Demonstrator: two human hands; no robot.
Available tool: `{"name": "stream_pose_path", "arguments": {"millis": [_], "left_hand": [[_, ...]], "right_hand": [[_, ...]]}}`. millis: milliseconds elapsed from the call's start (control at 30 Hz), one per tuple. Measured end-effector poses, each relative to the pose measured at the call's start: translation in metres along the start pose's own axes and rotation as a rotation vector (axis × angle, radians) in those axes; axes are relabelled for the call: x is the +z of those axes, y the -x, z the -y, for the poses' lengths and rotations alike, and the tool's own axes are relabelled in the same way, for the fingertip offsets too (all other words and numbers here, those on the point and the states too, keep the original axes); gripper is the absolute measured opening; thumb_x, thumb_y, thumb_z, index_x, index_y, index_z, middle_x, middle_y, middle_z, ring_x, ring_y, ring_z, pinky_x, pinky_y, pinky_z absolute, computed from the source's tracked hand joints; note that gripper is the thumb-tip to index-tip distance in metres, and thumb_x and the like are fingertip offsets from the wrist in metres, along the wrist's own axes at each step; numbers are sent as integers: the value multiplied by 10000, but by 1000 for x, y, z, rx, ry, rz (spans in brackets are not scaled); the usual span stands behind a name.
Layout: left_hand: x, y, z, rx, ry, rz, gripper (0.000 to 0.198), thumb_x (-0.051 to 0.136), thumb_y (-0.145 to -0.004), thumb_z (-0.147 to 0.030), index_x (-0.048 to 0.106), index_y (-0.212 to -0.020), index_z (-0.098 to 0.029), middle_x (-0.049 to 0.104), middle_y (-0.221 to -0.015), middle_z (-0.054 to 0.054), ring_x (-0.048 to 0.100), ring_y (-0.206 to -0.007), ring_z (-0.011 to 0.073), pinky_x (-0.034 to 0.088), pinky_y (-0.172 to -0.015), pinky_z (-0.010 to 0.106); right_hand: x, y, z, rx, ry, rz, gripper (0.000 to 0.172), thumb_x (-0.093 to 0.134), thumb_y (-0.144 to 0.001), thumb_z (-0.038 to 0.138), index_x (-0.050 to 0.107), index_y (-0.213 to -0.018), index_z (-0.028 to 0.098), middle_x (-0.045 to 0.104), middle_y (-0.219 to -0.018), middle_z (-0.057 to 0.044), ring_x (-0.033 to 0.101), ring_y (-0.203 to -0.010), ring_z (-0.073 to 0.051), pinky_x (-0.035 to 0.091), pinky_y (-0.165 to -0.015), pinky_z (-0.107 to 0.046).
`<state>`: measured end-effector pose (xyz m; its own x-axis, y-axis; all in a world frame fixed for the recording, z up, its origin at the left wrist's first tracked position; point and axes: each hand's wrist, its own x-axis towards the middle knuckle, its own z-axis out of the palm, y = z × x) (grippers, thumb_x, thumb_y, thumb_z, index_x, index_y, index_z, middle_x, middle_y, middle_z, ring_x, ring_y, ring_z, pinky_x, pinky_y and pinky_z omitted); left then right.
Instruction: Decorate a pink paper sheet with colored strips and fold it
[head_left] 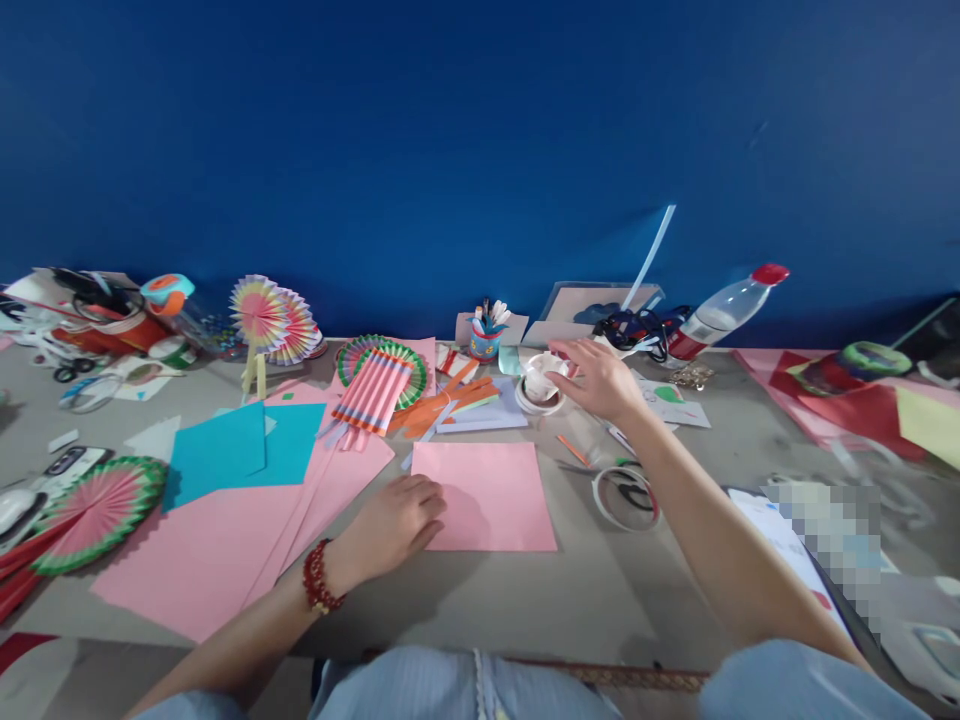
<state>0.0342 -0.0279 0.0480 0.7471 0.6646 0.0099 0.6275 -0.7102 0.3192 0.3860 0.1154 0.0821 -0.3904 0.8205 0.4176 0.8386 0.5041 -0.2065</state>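
Under my left hand (pixel 394 530) is the left edge of a pink paper sheet (pixel 495 500). The fingers lie stretched out on the sheet and hold nothing up. My right hand (pixel 596 378) reaches farther back, thumb and fingers around the right side of a small white cup (pixel 541 376). The cup's contents cannot be made out. A roll of clear tape (pixel 626 498) lies below my right forearm. An orange strip (pixel 573 450) sits between the pink sheet and that roll. Orange paper strips (pixel 450 405) lie behind the sheet.
Blue paper (pixel 225 455) overlaps large pink sheets (pixel 225 560) at left. A pleated pink paper (pixel 373 392) leans on a round paper fan (pixel 412 365). A pen pot (pixel 486 342) stands by the wall. A bottle (pixel 720 320) tilts at back right; a notebook (pixel 780 545) is at right.
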Motion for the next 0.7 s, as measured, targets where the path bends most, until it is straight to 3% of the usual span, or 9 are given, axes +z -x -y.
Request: {"name": "stream_pose_path", "arguments": {"millis": [200,333,400,533,700], "left_hand": [[8,1,7,-11,27,-94,158,502,-965,-221,633,-1050,-192,618,-1212,93,547,-1183,257,468,-1018,460],[12,0,10,1,38,-84,149,505,-964,-220,636,-1026,-186,612,-1244,95,540,-1192,259,464,-1032,459],[12,-2,11,0,45,-93,155,499,-967,-227,640,-1020,-190,614,-1247,92,543,-1187,256,464,-1035,457],[12,-3,11,4,59,-105,170,486,-975,-239,644,-1022,-195,624,-1234,85,554,-1167,245,471,-1028,447],[12,-4,10,-8,57,-94,160,492,-969,-226,640,-1015,-185,624,-1219,92,547,-1165,252,468,-1023,449]], "right_hand": [[-11,26,11,205,56,-156,430,442,-960,421,546,-1324,217,589,-1294,-114,638,-763,-189,481,-740,-309],[-8,55,-3,262,-1,-125,380,485,-928,395,604,-1241,215,586,-1289,-107,616,-645,-137,491,-687,-290],[-8,69,-15,268,-12,8,288,485,-913,368,668,-1086,229,662,-1145,-75,628,-676,-153,485,-686,-292],[-12,88,-28,227,112,423,230,530,-864,390,679,-765,245,698,-801,-38,634,-785,-223,443,-658,-308],[-10,91,-6,317,359,597,440,574,-824,608,637,-639,214,691,-783,-91,641,-803,-279,411,-652,-341]]}}
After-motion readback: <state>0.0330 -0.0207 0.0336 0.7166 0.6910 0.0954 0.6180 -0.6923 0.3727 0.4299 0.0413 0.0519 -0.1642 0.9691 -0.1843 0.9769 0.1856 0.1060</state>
